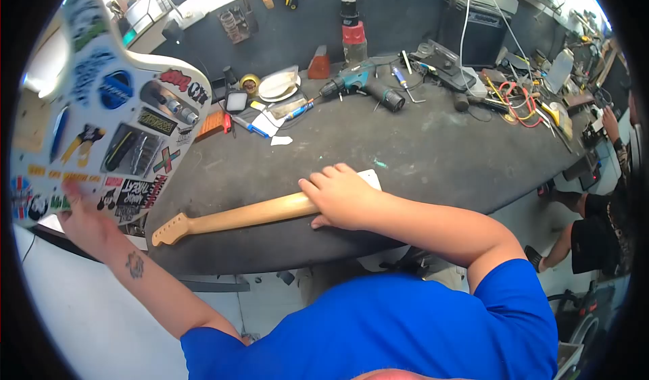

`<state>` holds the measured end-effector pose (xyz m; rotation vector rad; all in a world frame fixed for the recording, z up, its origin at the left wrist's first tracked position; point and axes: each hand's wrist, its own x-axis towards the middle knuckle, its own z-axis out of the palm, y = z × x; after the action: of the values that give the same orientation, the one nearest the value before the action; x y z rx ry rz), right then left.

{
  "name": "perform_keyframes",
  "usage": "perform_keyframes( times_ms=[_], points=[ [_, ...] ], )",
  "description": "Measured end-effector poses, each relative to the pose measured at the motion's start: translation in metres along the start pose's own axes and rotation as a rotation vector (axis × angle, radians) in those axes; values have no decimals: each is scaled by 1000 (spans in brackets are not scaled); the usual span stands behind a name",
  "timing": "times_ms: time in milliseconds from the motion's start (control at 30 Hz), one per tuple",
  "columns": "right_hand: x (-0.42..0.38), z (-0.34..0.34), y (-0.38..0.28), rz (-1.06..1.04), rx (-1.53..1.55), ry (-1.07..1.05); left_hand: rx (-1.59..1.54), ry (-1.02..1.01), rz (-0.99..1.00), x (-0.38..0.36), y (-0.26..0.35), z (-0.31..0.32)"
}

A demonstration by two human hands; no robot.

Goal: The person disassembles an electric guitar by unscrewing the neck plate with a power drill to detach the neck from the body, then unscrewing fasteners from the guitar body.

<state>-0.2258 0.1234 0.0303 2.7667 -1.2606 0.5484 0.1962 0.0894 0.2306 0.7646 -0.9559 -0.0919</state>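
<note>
A white electric guitar body [91, 133] covered in stickers stands raised at the left, with routed cavities showing. My left hand [88, 214] grips it at its lower edge, fingers against the stickered face. A pale wooden guitar neck [253, 214] lies on the dark workbench, its headstock [171, 231] toward the left, apart from the body. My right hand [341, 196] is wrapped over the neck near its right end, where a whitish tip [370, 178] shows past my fingers. The underside of my right hand's grip is hidden.
On the dark workbench [270, 167] lie a teal cordless drill [358, 86], a white dish [278, 84], a blue marker-like tool [250, 127] and a red-orange cable [524, 110]. An amplifier [473, 25] stands at the back. Another person [595, 231] is at the far right.
</note>
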Motion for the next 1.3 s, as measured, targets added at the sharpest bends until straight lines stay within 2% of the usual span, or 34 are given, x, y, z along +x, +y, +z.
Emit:
perform_keyframes(
  times_ms=[67, 167, 233, 267, 333, 400, 433, 500, 567, 700, 800, 933, 1033, 1100, 1167, 1200, 1233, 1267, 1300],
  points=[
    [16, 3, 2, 14, 61, -221, -156, -9, -21, 4, 21, -16],
    [16, 10, 4, -95, -48, -120, -288, 18, -103, -3, 53, -69],
    [22, 3, 15, -123, -11, -123, -328, 69, -118, -17, 76, -92],
    [30, -2, 24, -94, 11, -174, -349, 95, -127, -26, 87, -100],
    [54, -49, 39, 35, 99, -428, -317, 166, -74, -47, 110, -105],
    [85, -37, 87, 31, 127, -506, -265, 222, -22, -59, 126, -118],
    [97, -45, 96, 103, 123, -558, -253, 251, -24, -65, 132, -120],
    [113, -30, 123, 237, 247, -438, -229, 309, -31, -69, 140, -117],
    [108, -53, 110, 211, 158, -455, -274, 333, -90, -69, 140, -127],
    [112, -21, 128, 165, -72, -373, -289, 373, -293, -87, 135, -128],
    [106, 19, 150, 129, -19, -192, -278, 357, -455, -118, 121, -117],
    [87, 26, 140, 28, -249, 167, -421, 290, -698, -143, 97, -114],
    [60, -7, 97, 226, 501, 136, -558, 187, -762, -168, 78, -104],
    [17, -19, 73, 276, 1445, -71, -693, -14, -855, -185, 63, -104],
    [-24, -24, 24, 79, 1653, 78, -798, -228, -975, -205, 55, -85],
    [-39, -35, 0, 67, 1700, 236, -755, -284, -1036, -217, 51, -76],
    [-47, -36, -13, 204, 1569, 475, -716, -127, -1119, -235, 54, -55],
    [-55, -36, -25, 368, 1408, 685, -781, -111, -1220, -269, 40, -40],
    [-65, -43, -9, 486, 1453, 660, -768, -172, -1271, -287, 41, -31]
  ],
)
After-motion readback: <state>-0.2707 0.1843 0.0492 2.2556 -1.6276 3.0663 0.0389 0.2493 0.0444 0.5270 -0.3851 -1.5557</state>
